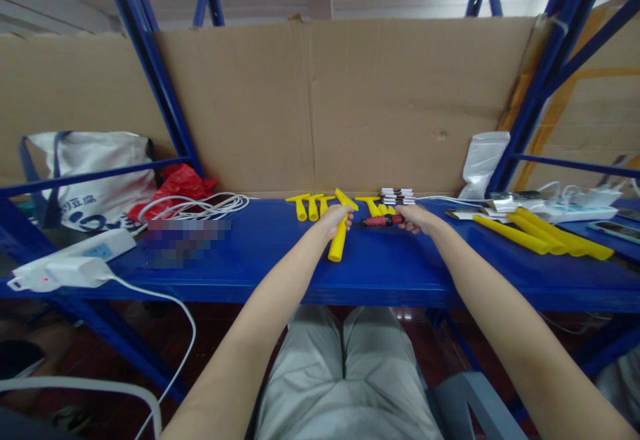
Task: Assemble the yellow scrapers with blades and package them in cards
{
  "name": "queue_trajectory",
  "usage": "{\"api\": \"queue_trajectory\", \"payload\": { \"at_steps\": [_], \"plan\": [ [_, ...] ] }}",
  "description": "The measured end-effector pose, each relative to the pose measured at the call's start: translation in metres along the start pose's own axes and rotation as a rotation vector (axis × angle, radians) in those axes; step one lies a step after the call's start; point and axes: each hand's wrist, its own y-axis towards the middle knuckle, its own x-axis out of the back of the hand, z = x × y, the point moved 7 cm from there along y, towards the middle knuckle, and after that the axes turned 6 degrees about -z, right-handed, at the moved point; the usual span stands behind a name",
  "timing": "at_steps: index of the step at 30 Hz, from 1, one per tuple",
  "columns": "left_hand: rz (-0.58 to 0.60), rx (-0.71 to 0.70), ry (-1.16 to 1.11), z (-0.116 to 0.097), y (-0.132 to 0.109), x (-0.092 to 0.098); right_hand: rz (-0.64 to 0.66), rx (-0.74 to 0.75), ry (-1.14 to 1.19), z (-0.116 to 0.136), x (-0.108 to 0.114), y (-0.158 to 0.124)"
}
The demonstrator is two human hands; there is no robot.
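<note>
My left hand (336,220) is closed round a yellow T-shaped plastic piece (337,245) with a tubular handle. The handle's wide end points toward me and its crossbar shows above my fingers. In my right hand (413,219) is a screwdriver (381,221) with a red and black handle. It lies sideways, its tip end toward the yellow piece; whether the two touch is too small to tell. Several similar yellow T-shaped pieces (313,208) lie behind my left hand, and more yellow pieces (373,208) lie behind the screwdriver.
On the blue table (270,247), long yellow tubes (545,233) lie at the right near a phone (617,230). Small white-and-black packs (397,196) are stacked at the back. A power strip (75,260), coiled white cable (215,207) and red bag (183,187) are at the left. Cardboard (390,107) stands behind.
</note>
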Motion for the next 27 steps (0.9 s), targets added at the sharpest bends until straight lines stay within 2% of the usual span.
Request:
{"api": "queue_trajectory", "payload": {
  "at_steps": [8, 14, 17, 21, 23, 27],
  "plan": [
    [-0.133, -0.033, 0.007, -0.004, 0.001, 0.009, 0.104, 0.014, -0.107, -0.003, -0.011, -0.002],
    [-0.125, -0.072, 0.059, -0.005, -0.002, 0.006, 0.143, 0.088, -0.127, -0.006, -0.009, 0.009],
    [-0.097, -0.093, 0.120, -0.004, -0.003, 0.002, -0.007, 0.190, -0.179, -0.003, 0.008, 0.021],
    [-0.052, -0.116, 0.170, -0.002, -0.002, -0.002, -0.352, 0.284, -0.528, -0.005, 0.045, 0.034],
    [-0.031, -0.128, 0.192, -0.002, -0.002, -0.004, -0.400, 0.281, -0.631, -0.012, 0.054, 0.040],
    [-0.017, -0.139, 0.214, -0.002, -0.002, -0.005, -0.389, 0.216, -0.725, -0.030, 0.060, 0.048]
  ]
}}
